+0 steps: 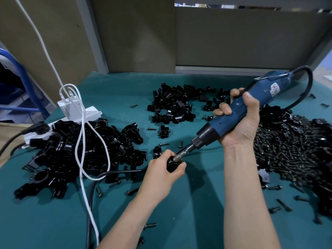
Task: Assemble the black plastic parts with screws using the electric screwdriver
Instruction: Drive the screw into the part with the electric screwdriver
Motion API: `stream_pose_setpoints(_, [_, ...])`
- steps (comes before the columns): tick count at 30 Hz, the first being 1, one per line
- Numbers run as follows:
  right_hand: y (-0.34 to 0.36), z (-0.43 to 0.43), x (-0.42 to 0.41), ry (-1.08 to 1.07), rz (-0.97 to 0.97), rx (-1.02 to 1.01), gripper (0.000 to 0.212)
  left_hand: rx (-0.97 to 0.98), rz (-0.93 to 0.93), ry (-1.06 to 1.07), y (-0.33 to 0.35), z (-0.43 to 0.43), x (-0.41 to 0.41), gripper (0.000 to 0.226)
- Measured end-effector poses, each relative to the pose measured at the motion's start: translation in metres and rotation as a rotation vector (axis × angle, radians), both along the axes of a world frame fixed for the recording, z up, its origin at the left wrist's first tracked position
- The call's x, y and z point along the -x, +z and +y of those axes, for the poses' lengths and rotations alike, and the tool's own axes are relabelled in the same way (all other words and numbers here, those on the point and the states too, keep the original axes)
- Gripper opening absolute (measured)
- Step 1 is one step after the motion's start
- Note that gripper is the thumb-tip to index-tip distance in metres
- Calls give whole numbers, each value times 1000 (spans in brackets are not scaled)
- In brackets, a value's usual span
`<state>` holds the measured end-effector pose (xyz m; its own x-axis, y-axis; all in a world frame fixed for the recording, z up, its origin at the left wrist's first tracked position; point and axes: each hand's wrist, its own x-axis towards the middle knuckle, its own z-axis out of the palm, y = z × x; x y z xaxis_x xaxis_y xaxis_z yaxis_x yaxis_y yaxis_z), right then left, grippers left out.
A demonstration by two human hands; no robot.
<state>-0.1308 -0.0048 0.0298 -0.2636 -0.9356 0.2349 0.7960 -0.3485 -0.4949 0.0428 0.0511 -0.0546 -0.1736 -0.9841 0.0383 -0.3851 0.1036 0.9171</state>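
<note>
The left hand [161, 174] pinched a black plastic part [171, 164] just above the surface [53, 221]. The right hand [239, 119] gripped the electric screwdriver [251, 105], its bit on the part. The tilted bit could slip off the screw, I think, if the pinch loosened.

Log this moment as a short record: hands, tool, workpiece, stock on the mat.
left hand: grips a black plastic part
right hand: grips the electric screwdriver, tilted, bit down at the part
screw heap: right side, strays scattered nearby
left parts pile: left side of the green mat
back parts pile: centre, behind the hands
power strip: white, far left
white cable: looped over the left pile
</note>
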Motion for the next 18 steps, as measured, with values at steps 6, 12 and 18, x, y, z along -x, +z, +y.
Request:
stream_pose_setpoints(6, [-1,-1,-1,19,-1,4,3,-3,-11,12,2,0,-1,23])
stream_pose_setpoints(12, [-3,-2,-1,33,12,15,3,-12,-25,6,3,0,0,27])
stream_pose_setpoints(18, [-5,-2,3,178,-77,146,44,-96,19,-69,7,4,0,19])
